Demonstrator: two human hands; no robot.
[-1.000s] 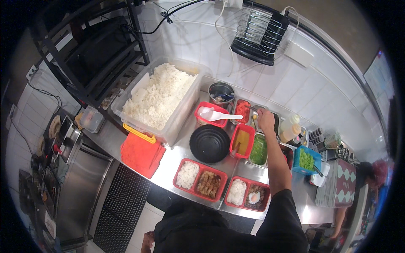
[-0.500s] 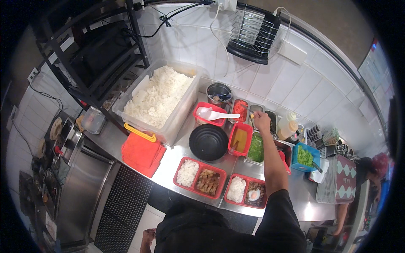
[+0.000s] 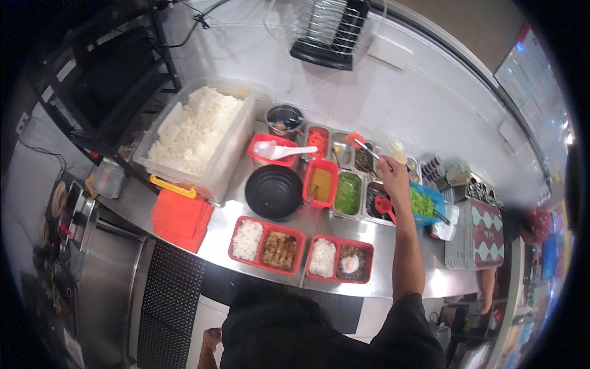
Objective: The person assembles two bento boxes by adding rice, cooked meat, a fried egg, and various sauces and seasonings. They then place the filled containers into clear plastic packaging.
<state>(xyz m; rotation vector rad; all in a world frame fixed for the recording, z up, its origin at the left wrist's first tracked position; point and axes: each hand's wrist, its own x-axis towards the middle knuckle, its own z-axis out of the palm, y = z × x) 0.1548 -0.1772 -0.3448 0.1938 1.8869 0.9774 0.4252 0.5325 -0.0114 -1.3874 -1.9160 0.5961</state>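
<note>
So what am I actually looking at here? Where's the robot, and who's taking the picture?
There's no robot: these are a person's bare hands, seen from a wide-lens camera worn on the head and looking down, so straight edges look bent. On the metal counter stand a big clear tub of rice, a black bowl and two red boxes holding rice and other food. The right hand holds what look like metal tongs, with red shreds at the tip. The left hand is down low, away from the counter; I can't tell whether it holds anything.
</note>
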